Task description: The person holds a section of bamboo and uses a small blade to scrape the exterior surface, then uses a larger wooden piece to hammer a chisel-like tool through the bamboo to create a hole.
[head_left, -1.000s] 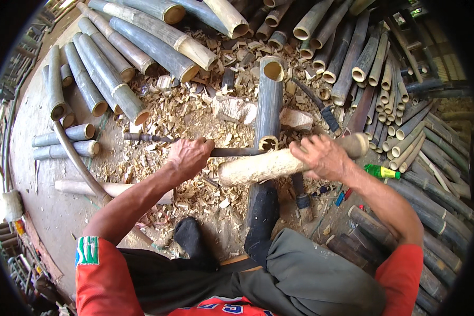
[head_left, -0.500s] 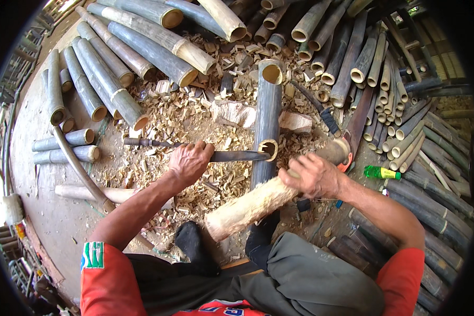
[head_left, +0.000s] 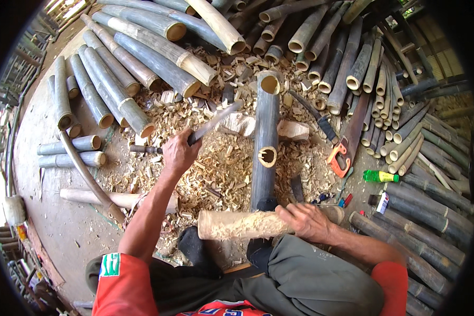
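My left hand (head_left: 180,154) is closed around a knife (head_left: 216,120), whose blurred blade points up and away to the right above the wood chips. My right hand (head_left: 306,221) grips a short, thick wooden log (head_left: 242,225) with a frayed, rough face, held level just over my feet and lap. Between my hands a long dark bamboo tube (head_left: 264,126) points away from me. A jagged hole (head_left: 267,156) is cut in its upper side, and its far end is cut open. The near end is hidden by the log and my feet.
A pale log (head_left: 240,124) lies crosswise under the tube. Nearby on the right are a sickle-like blade (head_left: 306,105), an orange-handled saw (head_left: 342,158) and a green bottle (head_left: 380,176). Bamboo tubes (head_left: 160,60) lie around, and chips (head_left: 221,168) cover the floor.
The knife has come out of the hole in the tube and its blade has swung upward. My right hand has lowered the log toward me and turned it level.
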Motion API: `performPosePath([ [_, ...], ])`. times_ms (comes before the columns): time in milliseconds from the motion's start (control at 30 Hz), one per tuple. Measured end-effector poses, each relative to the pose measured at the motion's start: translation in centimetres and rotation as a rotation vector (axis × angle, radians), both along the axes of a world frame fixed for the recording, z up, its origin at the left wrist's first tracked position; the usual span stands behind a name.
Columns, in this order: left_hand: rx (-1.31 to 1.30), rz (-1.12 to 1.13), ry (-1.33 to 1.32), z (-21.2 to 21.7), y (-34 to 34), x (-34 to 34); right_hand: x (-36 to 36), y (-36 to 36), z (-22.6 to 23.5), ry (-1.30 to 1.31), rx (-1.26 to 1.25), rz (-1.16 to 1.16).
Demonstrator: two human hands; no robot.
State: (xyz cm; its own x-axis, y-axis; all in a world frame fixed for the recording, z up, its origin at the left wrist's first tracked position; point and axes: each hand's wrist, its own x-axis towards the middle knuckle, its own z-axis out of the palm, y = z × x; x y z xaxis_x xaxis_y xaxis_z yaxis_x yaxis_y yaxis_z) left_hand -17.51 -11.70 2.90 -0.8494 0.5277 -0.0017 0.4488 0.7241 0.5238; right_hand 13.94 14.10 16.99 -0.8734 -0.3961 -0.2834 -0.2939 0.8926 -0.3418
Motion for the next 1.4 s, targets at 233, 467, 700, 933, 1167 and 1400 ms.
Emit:
performPosePath([
  [233,-0.359,-0.525,0.023,2.5,0.2,3.1,-2.4,1.4,1.6,0.118,-0.082,0.001],
  [467,-0.338,-0.526,0.180,1.3,0.5,3.2,-8.6,7.9,-1.5,0.271,0.387,0.224],
  [700,0.162,0.228,-0.394,-0.6,1.4,-2.9,-7.2,5.6,2.0,0.138,0.201,0.088],
  [933,-0.094,0.234,-0.043,-1.6,-1.5,1.1,4.3,0.1,-1.7,-0.002,-0.201,-0.387],
  [1167,-0.029,0.435,0.082,0.1,-2.7,4.4,9.7,-3.8,-1.4,-0.311,-0.818,-1.375],
  [1400,0.291,0.766,-0.541,-3.0,-5.4,7.2,15.0,-5.8,-0.2,-0.247,-0.797,-1.394],
])
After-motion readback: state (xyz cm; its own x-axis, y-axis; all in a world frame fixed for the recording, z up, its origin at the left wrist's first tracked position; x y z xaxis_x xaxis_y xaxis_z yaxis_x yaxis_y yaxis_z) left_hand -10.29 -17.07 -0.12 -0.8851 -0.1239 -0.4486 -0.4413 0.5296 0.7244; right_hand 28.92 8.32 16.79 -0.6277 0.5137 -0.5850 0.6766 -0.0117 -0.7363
